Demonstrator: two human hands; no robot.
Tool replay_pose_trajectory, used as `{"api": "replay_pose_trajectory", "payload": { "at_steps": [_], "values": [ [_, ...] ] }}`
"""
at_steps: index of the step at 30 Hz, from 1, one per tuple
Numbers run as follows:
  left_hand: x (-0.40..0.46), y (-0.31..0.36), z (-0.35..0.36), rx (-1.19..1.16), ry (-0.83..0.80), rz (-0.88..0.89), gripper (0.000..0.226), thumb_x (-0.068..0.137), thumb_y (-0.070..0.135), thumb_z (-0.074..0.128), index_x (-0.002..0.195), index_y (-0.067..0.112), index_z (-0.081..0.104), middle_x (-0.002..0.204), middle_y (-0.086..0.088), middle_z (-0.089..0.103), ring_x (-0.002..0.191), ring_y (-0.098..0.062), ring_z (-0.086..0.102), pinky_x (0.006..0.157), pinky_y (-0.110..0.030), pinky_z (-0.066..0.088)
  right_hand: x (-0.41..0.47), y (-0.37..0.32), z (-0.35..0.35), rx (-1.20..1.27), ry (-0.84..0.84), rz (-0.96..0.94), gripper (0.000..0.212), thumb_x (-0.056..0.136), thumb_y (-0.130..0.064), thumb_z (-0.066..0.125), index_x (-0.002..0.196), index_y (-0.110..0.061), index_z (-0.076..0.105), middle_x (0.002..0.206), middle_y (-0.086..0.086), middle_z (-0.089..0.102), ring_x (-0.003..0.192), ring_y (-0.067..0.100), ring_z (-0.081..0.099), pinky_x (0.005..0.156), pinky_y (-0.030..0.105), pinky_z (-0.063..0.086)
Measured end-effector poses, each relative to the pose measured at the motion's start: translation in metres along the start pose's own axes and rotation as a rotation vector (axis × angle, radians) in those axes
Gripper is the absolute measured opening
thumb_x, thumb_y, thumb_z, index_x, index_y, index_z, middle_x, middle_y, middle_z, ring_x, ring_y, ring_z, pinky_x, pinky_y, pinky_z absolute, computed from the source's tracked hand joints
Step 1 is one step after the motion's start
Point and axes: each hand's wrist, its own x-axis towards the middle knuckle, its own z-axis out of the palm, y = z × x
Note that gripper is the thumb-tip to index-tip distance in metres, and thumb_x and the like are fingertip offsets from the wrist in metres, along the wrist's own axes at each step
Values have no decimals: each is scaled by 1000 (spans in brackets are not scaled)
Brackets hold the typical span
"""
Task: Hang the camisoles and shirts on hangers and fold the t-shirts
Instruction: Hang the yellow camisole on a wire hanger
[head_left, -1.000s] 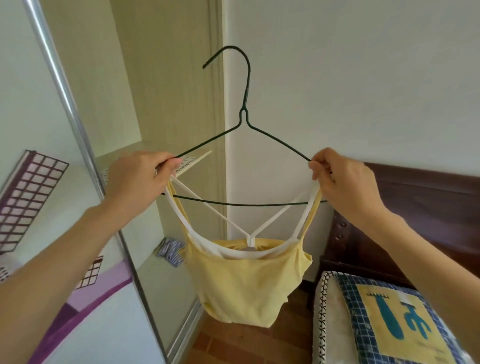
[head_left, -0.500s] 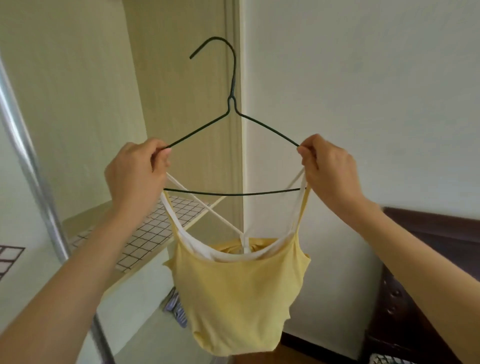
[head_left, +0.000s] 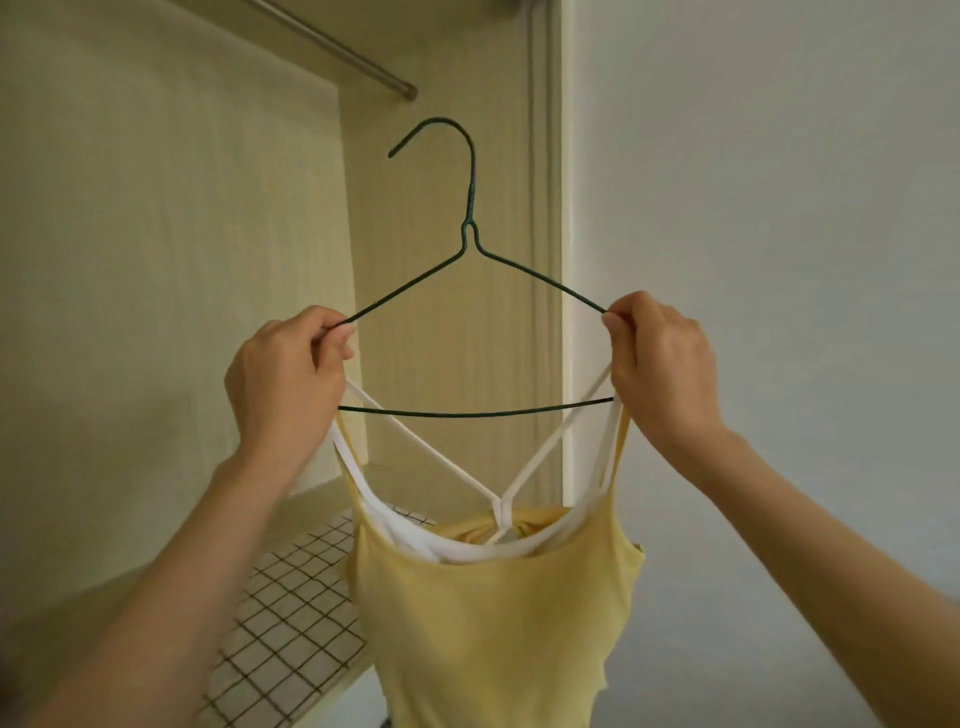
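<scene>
A yellow camisole (head_left: 498, 623) with white crossed straps hangs from a dark green wire hanger (head_left: 470, 244) held up in front of me. My left hand (head_left: 283, 374) pinches the hanger's left end together with the strap there. At the right end, my right hand (head_left: 660, 364) pinches wire and strap the same way. The hook points up and to the left, below and to the right of a metal closet rod (head_left: 358, 65).
An open wardrobe with pale wood walls (head_left: 171, 260) fills the left. Inside it a shelf with a black grid pattern (head_left: 291, 623) lies at lower left. A plain white wall (head_left: 779, 208) is on the right.
The hanger with the camisole has risen, and my view has tilted up: the bed and headboard have left view, and the closet rod now shows above the hook.
</scene>
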Motion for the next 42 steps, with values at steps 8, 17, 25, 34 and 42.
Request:
{"api": "replay_pose_trajectory", "payload": {
  "at_steps": [8,17,25,34,42],
  "values": [
    [47,-6,27,165,96,-36,14,96,24,57,92,20,70,78,8,69,85,-25,65,70,-33,43,54,28,95,199,39,-55,19,101,-17,48,95,-4,60,82,12,65,73,34,57,64,37,36],
    [82,1,37,555,197,49,13,96,26,56,92,25,68,75,11,66,73,-23,61,61,-31,38,103,51,191,411,-56,-143,21,103,-26,45,103,-11,59,87,10,64,81,34,58,60,34,31],
    [126,11,20,884,224,26,16,97,27,54,95,24,69,80,8,70,84,-29,66,62,-30,33,161,30,256,623,-373,-229,38,102,-40,43,84,-14,63,64,-3,55,71,28,58,62,35,43],
    [186,-17,8,878,230,-99,18,97,24,53,97,23,71,82,8,71,89,-25,63,68,-30,36,201,17,291,1267,-891,10,34,87,-41,70,67,-17,58,53,-6,39,47,11,31,46,21,29],
    [231,-64,4,778,231,-195,19,98,24,53,86,28,67,78,10,67,79,-19,58,68,-29,37,218,3,299,1675,-1411,325,16,75,-25,68,81,-13,59,52,-12,35,36,0,28,35,10,26]
  ]
}}
